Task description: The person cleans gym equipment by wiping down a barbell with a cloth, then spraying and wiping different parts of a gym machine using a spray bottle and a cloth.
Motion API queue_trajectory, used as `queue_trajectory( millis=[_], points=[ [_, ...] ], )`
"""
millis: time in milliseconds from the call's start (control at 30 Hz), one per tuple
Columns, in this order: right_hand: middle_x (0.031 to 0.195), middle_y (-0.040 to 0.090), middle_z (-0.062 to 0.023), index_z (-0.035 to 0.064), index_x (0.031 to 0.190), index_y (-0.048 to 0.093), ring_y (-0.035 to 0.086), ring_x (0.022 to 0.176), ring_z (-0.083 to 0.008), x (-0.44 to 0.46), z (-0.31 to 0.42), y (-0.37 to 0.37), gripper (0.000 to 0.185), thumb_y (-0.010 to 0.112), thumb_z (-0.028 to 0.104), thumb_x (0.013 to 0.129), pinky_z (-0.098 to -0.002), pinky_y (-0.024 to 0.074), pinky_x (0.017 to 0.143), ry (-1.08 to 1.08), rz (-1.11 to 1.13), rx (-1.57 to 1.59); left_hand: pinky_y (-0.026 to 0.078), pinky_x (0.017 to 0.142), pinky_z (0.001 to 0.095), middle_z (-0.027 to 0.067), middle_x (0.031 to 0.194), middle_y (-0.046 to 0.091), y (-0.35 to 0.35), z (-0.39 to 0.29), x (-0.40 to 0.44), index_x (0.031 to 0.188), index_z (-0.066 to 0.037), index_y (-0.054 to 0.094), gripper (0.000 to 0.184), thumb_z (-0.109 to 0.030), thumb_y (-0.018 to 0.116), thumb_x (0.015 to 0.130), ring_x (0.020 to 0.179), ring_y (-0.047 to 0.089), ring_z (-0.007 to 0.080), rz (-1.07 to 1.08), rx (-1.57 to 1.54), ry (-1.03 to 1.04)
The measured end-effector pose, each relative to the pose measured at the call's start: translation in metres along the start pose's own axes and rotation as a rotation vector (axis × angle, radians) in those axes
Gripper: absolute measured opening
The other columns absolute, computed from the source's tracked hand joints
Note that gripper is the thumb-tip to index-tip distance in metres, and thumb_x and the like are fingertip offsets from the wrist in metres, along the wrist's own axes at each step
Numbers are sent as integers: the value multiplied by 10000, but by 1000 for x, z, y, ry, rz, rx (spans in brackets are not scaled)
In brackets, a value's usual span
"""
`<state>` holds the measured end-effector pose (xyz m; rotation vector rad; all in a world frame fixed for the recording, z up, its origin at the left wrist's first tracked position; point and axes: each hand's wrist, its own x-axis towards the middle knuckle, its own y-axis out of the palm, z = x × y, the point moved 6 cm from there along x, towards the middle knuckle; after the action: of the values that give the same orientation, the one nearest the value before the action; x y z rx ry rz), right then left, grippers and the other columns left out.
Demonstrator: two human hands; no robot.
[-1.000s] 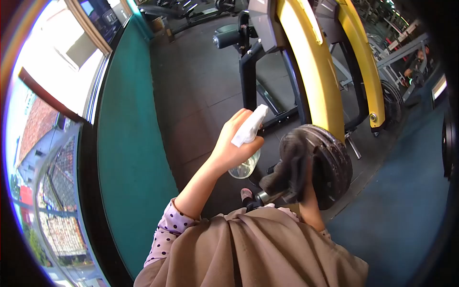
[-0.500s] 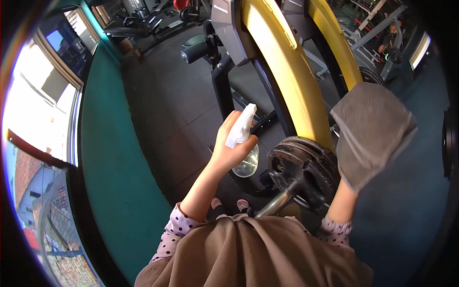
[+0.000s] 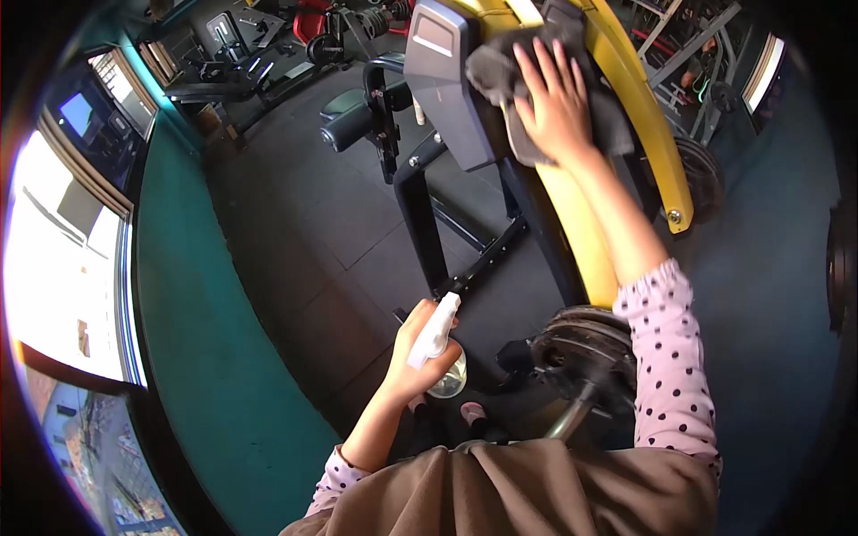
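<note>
My left hand is wrapped round the neck of a spray bottle with a white trigger head; the bottle's clear body hangs below the fist, with some liquid in it. My right hand lies flat with its fingers spread on a dark grey cloth. Under the cloth is the upper part of a yellow curved arm of a gym machine, beside a dark grey cover. Worn black weight plates sit at the lower end of that arm, on a metal bar.
A second yellow arm runs alongside on the right. A padded roller and black frame bars stand ahead on the left. A teal wall with windows rises at the left. More gym equipment is at the back.
My right hand has moved up and left with the cloth, from beside the machine onto the yellow arm. My left hand with the spray bottle appears lower in the view.
</note>
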<state>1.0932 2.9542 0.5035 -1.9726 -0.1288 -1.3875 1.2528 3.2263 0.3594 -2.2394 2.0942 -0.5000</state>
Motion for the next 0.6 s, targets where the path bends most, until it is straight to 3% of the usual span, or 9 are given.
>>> queue_trajectory(
  millis=[100, 133, 167, 233, 300, 400, 500, 600],
  points=[
    [1469, 400, -115, 220, 1425, 419, 362, 1361, -327, 56, -2, 24, 639, 642, 219, 826, -451, 294, 1109, -114, -110, 25, 448, 759, 283, 45, 900, 531, -25, 15, -1, 971, -27, 582, 323, -4, 599, 649, 856, 560, 162, 44, 26, -27],
    [1550, 252, -119, 145, 1490, 308, 390, 1346, -321, 63, 2, 30, 602, 508, 256, 932, -478, 384, 1071, 5, 101, -194, 449, 758, 285, 47, 900, 532, -34, 24, -3, 971, -28, 581, 327, -9, 602, 646, 858, 561, 164, 48, 2, -45],
    [1605, 91, -75, 164, 1505, 276, 195, 1445, -328, 62, -1, 28, 633, 511, 201, 919, -490, 252, 1156, 157, 322, 10, 451, 757, 287, 49, 900, 532, -43, 32, -4, 971, -28, 580, 330, -14, 604, 643, 859, 562, 167, 53, -25, -61],
    [1578, 196, -93, 153, 1481, 324, 251, 1423, -328, 53, 18, -6, 600, 515, 157, 913, -495, 236, 1162, 434, 387, 355, 457, 763, 294, 56, 915, 535, -58, 48, -5, 987, -23, 574, 351, -19, 609, 637, 866, 565, 175, 105, -11, -115],
    [1468, 398, -118, 236, 1429, 410, 426, 1305, -351, 9, 3, 5, 658, 650, 185, 819, -454, 350, 1067, 138, -24, 236, 458, 767, 296, 59, 924, 536, -73, 60, -5, 994, -18, 573, 360, -17, 610, 636, 869, 566, 177, 152, 4, -121],
    [1443, 420, -117, 232, 1429, 407, 464, 1257, -364, -68, 27, -32, 721, 693, 154, 772, -459, 389, 1023, 383, 47, -55, 461, 771, 300, 60, 928, 541, -99, 74, -4, 1010, -12, 568, 378, -10, 605, 633, 876, 569, 188, 181, 2, -144],
    [1403, 460, -118, 181, 1393, 455, 456, 1264, -355, -152, 34, -56, 646, 669, 210, 784, -469, 375, 1022, 593, 61, -270, 466, 772, 300, 58, 923, 543, -129, 89, -5, 1035, -18, 572, 401, -5, 600, 635, 884, 573, 188, 182, 41, -143],
    [1396, 468, -95, 153, 1361, 481, 458, 1260, -327, -158, 40, -58, 554, 608, 259, 832, -473, 356, 1020, 627, 70, -375, 471, 754, 302, 57, 915, 536, -155, 95, -6, 1038, -29, 576, 406, -4, 596, 634, 854, 573, 187, 163, 88, -162]
  ],
)
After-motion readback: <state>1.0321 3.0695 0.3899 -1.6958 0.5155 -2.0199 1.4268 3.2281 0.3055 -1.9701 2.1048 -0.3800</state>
